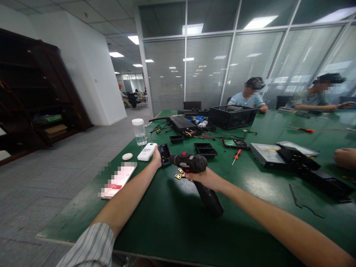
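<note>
My left hand (157,157) is closed on the side of a small black plastic box (164,152), holding it tilted so that its inner side faces right. In my right hand (204,178) is a black cordless drill (191,162) with red buttons, gripped by its handle. The drill's front end points left and meets or nearly meets the box; I cannot tell whether they touch. Several small brass-coloured plates (180,174) lie on the table just below the drill. Behind it lies a black two-compartment tray (205,149).
On the green table (155,215) are a clear jar (139,132), a white device (147,152), an orange screwdriver (237,156), a green circuit board (233,143) and metal drives (268,154). A black case (232,116) and cables stand farther back. Two people sit beyond; another person's hand (345,158) is at right.
</note>
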{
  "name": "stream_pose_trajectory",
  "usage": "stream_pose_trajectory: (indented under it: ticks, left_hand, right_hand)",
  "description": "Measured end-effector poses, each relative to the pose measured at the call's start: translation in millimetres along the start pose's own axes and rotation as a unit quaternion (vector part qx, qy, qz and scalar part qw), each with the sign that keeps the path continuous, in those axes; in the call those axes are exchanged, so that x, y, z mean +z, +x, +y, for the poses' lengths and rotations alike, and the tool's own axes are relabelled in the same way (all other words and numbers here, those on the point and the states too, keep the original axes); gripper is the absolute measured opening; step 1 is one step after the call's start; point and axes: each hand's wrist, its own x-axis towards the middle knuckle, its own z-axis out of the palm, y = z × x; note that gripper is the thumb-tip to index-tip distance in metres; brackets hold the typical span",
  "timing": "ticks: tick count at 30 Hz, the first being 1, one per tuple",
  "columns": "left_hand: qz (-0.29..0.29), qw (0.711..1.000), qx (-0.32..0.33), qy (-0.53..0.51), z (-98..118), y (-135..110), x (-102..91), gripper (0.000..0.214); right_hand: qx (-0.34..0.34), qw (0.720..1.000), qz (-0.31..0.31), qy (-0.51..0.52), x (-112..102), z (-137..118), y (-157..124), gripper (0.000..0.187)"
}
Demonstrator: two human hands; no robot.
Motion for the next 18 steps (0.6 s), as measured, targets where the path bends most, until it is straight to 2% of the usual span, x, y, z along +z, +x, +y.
stream_pose_trajectory:
  ticks: [4, 12, 18]
  left_hand:
    - [-0.004, 1.000, 0.001, -0.006, 0.7, -1.7, 1.7, 0.043]
    - [-0.006, 1.000, 0.010, 0.008, 0.3, -2.8, 2.3, 0.043]
    - [0.001, 1.000, 0.001, -0.005, 0.3, -1.9, 2.3, 0.043]
  right_hand:
    - [0.008, 1.000, -0.007, -0.005, -0.3, 0.3, 0.0, 0.015]
    - [-0.002, 1.000, 0.004, 0.003, 1.4, -0.4, -0.4, 0.021]
    - [0.013, 1.000, 0.005, 0.013, 1.7, -2.1, -0.8, 0.017]
